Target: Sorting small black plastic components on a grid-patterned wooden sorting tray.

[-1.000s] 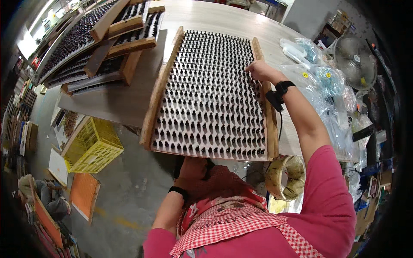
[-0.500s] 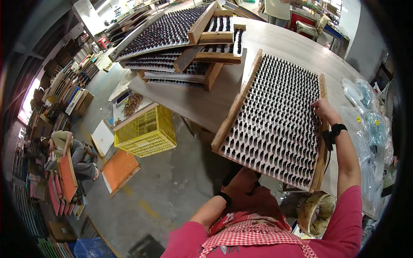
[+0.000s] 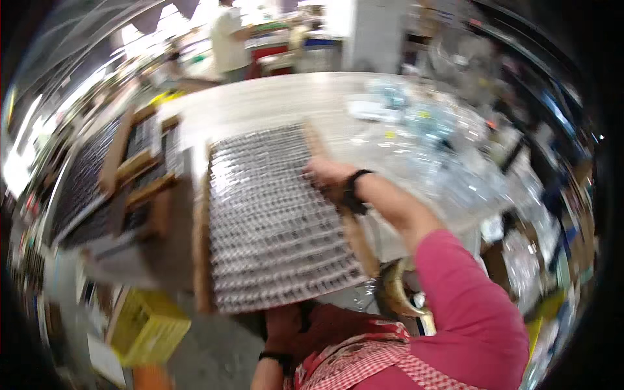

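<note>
A flat tray with wooden side rails lies on the table in front of me, covered with rows of small dark pieces on a white base. My right hand is at its right side, by the rail, with the fingers drawn together over the outermost rows; motion blur hides whatever is between them. Below the tray's near edge, close to my apron, is my left hand; its fingers are hidden or smeared. A dark band circles each wrist.
Stacked similar trays stand on the left of the table. Clear plastic bags lie on the right. A yellow crate is on the floor at lower left. At the back stands another person.
My view has swung to the right, so the tray and stack appear farther left and more plastic bags show. My right hand stays at the tray's right side.
</note>
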A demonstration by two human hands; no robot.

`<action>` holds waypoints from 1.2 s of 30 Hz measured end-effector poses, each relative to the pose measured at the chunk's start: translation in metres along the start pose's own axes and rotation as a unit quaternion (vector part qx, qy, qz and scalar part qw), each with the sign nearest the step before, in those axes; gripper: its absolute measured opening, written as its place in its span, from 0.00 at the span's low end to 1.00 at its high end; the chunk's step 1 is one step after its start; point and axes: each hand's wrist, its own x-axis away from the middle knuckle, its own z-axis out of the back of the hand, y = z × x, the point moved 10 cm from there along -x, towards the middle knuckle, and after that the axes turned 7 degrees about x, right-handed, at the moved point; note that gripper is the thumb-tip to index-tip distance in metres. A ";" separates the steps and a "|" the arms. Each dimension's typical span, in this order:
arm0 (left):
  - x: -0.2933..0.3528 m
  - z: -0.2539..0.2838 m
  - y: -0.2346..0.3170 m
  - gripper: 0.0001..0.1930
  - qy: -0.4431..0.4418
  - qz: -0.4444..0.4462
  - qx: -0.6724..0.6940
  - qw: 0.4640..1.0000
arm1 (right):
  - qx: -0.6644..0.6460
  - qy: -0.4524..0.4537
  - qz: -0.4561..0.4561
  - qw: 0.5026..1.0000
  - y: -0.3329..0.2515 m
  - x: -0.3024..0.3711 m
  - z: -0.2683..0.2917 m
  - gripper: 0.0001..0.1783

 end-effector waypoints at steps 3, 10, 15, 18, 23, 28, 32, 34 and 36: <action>-0.069 -0.048 0.052 0.25 -0.002 -0.187 0.040 0.981 | 0.289 -0.046 -0.041 0.955 -0.036 -0.011 -0.055 0.18; -0.087 -0.110 0.227 0.25 -0.058 -0.433 0.132 0.890 | 0.652 -0.009 0.080 0.754 -0.001 -0.008 -0.012 0.12; -0.095 -0.126 0.206 0.24 -0.074 -0.447 0.128 0.882 | 0.598 -0.017 0.098 0.796 -0.024 -0.024 -0.047 0.16; -0.088 -0.131 0.219 0.24 -0.079 -0.465 0.142 0.871 | 0.597 -0.004 0.053 0.800 -0.010 -0.012 -0.026 0.15; -0.091 -0.140 0.200 0.24 -0.079 -0.445 0.134 0.882 | 0.621 0.006 0.074 0.780 -0.015 -0.006 -0.031 0.13; -0.085 -0.144 0.186 0.24 -0.073 -0.421 0.125 0.895 | 0.610 0.018 0.072 0.789 -0.008 -0.008 -0.026 0.14; -0.080 -0.143 0.176 0.24 -0.064 -0.402 0.116 0.906 | 0.644 -0.019 0.067 0.762 -0.002 -0.014 -0.030 0.14; -0.080 -0.142 0.168 0.24 -0.058 -0.390 0.109 0.912 | 0.634 0.004 0.072 0.770 -0.003 -0.013 -0.030 0.15; -0.081 -0.140 0.153 0.24 -0.051 -0.372 0.097 0.922 | 0.619 0.005 0.094 0.780 -0.011 -0.019 -0.042 0.15</action>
